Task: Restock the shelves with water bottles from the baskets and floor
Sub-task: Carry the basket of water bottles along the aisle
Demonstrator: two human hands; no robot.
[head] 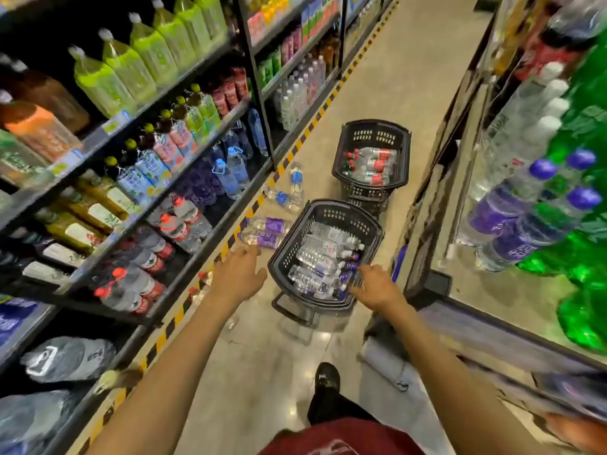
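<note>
Stretching up from the bottom of the frame, 2 bare arms extend toward the centre in the head view. The left hand has its fingers spread wide and holds nothing. It hovers over the floor, just below 2 purple-labelled water bottles that lie on their sides beside the striped shelf edge.

The right hand is at the lower right rim of the near basket, fingers extended and loosely apart toward the purple caps. Blur hides whether they touch a bottle. This black basket sits at centre frame, filled with clear water bottles lying flat. Above it in the frame, the far basket holds red-labelled bottles.

Left of the gap between the 2 baskets, 2 blue-capped bottles lie on the floor. Shelves fill the left side of the frame, with red-capped water bottles on a lower level and green drinks higher up. At the right edge stand purple-capped bottles. A black shoe shows at lower centre.
</note>
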